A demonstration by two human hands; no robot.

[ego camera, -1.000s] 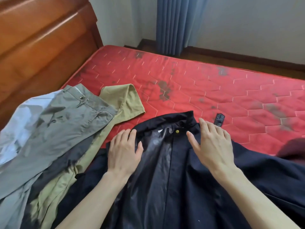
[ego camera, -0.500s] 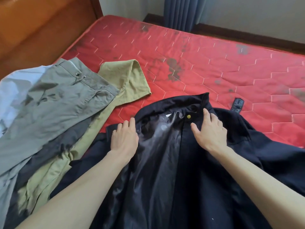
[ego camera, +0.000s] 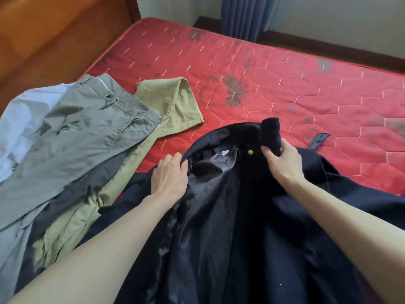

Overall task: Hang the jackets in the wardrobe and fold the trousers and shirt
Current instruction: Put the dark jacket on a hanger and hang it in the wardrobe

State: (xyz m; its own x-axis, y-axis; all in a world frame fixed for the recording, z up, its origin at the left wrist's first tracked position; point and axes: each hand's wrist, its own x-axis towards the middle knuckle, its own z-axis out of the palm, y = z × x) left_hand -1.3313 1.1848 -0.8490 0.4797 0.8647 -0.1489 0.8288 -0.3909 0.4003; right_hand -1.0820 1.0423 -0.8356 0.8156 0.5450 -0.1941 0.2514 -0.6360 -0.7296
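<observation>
A dark navy jacket (ego camera: 252,216) lies open on the red mattress (ego camera: 285,80), its shiny lining up and a yellow snap near the collar. My left hand (ego camera: 169,178) pinches the left edge of the collar. My right hand (ego camera: 282,161) is closed on the right collar end, which stands up between the fingers. To the left lie grey trousers (ego camera: 83,132) on top of olive-khaki trousers (ego camera: 175,104), with a pale blue-white shirt (ego camera: 19,119) under them at the far left.
A wooden headboard (ego camera: 54,36) runs along the left of the bed. Blue curtains (ego camera: 241,16) hang by the far wall. A small dark strap (ego camera: 317,140) lies on the mattress right of the collar.
Both hands went from lying flat on the jacket front to gripping the collar ends. The right collar end is now lifted. The view has tilted down and closer.
</observation>
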